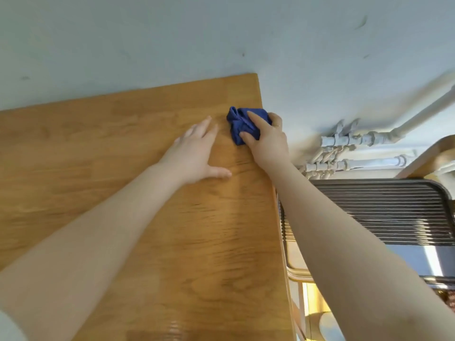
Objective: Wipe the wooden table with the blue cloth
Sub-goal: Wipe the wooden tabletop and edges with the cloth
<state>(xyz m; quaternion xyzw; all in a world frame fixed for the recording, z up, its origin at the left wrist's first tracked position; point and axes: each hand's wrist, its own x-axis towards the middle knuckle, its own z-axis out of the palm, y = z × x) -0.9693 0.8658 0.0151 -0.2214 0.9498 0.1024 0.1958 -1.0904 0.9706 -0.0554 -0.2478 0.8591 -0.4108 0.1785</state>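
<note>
Two hands on the wooden counter point(123, 148). Right hand point(267, 141) has its grip curled round the bunched blue cloth point(240, 121), fingers on top, thumb at its near side. Cloth sits near the far right corner, just inside the right edge, long axis running roughly near-to-far. Left hand point(197, 153) lies flat beside it, fingers straight, pointing toward the cloth. Pipes point(344, 148) w/ a radiator point(381, 212) to the right.

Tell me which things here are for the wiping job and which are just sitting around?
For the job: blue cloth, wooden table, right hand gripping the cloth, left hand flat on the table.

Just around: white pipes, slatted rack, wall.
</note>
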